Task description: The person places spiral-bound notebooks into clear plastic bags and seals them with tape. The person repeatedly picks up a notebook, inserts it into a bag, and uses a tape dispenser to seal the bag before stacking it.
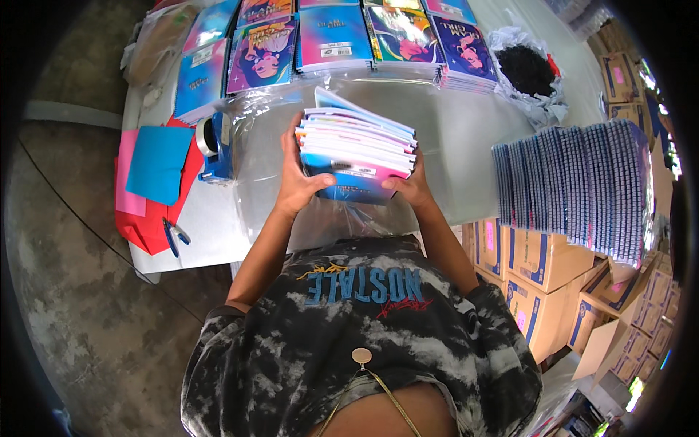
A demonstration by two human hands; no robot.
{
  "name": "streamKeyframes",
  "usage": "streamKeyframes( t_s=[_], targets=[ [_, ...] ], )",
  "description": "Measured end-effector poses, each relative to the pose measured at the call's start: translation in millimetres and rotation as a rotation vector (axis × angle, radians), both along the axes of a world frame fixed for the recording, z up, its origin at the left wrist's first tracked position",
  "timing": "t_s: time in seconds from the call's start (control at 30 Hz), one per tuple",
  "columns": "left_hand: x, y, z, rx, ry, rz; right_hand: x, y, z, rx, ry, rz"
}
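Between my two hands is a stack of notebooks (360,142) with white page edges and a blue-and-pink cover facing me. My left hand (302,171) grips its left side, the thumb lying on the front cover. On the opposite side my right hand (411,178) holds it the same way, thumb bent onto the cover. The top notebook's cover lifts a little at the far left corner. Under the stack, clear plastic film (255,156) is spread over the white table (466,167).
Rows of notebook piles (335,44) line the far side. Spiral-bound notebooks (568,186) stand stacked at right, near black material in a plastic bag (526,71). Left lie a tape dispenser (217,149), coloured sheets (156,167) and small cutters (175,237). Cardboard boxes (542,291) sit below right.
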State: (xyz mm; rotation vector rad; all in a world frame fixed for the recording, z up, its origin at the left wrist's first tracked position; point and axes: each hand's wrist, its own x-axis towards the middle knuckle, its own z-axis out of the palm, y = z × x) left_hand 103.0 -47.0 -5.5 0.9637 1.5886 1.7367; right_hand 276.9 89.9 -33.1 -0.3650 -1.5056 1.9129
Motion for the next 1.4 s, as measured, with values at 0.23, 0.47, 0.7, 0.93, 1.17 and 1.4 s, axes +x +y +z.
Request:
streamKeyframes(
  t_s=[0.23, 0.47, 0.7, 0.93, 1.17, 1.4],
  targets=[
    [4.6, -14.4, 5.6, 0.008, -0.161, 0.054, -1.3, -8.7, 14.7, 0.108, 0.020, 0.017],
    [16.8, -40.4, -32.1, 0.117, -0.015, 0.057, -6.8, -5.2, 14.9, 0.193, 0.163, -0.079],
    [19.2, -68.7, -128.0, -0.162, 0.008, -0.089, -8.8, -21.9, -17.0, 0.209, 0.129, -0.246],
    [14.8, -60.2, -109.1, -0.383, 0.363, -0.166, 18.5, -14.4, -95.1, 0.369, -0.428, -0.057],
    [-18.9, -41.3, -20.6, -0.554, -0.113, -0.044, -34.6, -20.0, 8.4, 0.235, -0.854, -0.102],
    [-59.1, -19.0, -21.9, -1.451, 0.307, -0.404, -52.9, 5.9, 12.7, 0.400, -1.385, 0.233]
  ],
)
